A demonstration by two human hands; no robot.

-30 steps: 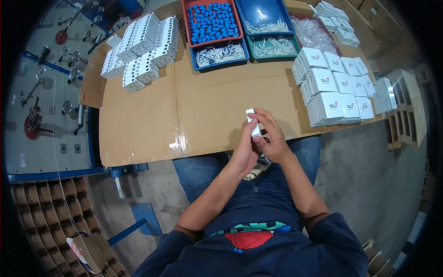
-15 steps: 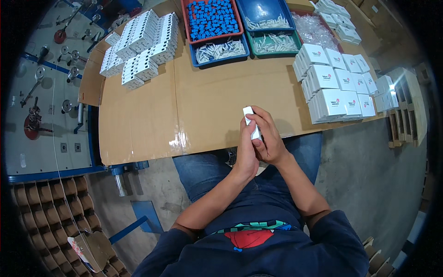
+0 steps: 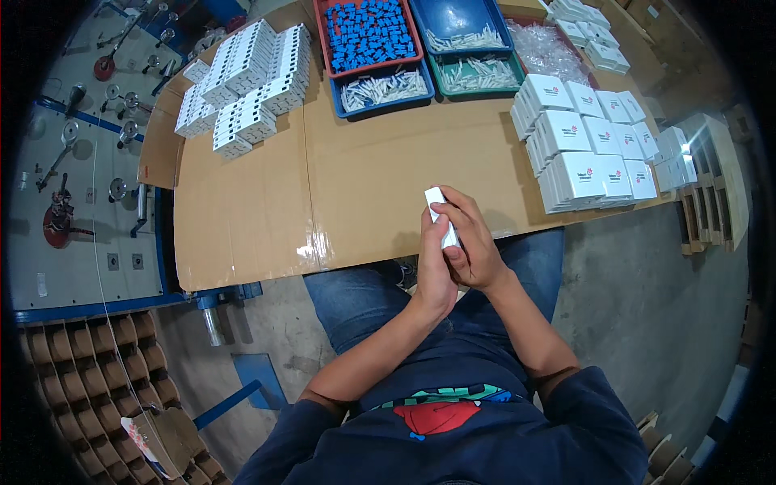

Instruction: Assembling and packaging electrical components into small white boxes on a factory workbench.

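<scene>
Both my hands are closed around one small white plastic box (image 3: 435,196), held on edge just above the near edge of the cardboard-covered table (image 3: 380,170). My left hand (image 3: 435,271) cups it from the left and below. From the right, my right hand (image 3: 475,242) wraps over it, fingers across the upper side and thumb against the near end. The box's far end sticks out past my fingers; most of its body is hidden between my palms. Similar white boxes (image 3: 578,174) with a small red mark stand stacked at the table's right side.
Stacked white units with dark openings (image 3: 250,69) fill the back left. At the back stand a red tray (image 3: 329,40) of small blue parts, blue trays (image 3: 388,103) and a green tray (image 3: 477,95) with white pieces. Clear plastic bags (image 3: 550,48) lie behind the boxes. Toggle clamps (image 3: 61,210) stand left.
My hands stay nearly in place around the white box. The view has shifted very slightly; nothing has been let go or picked up.
</scene>
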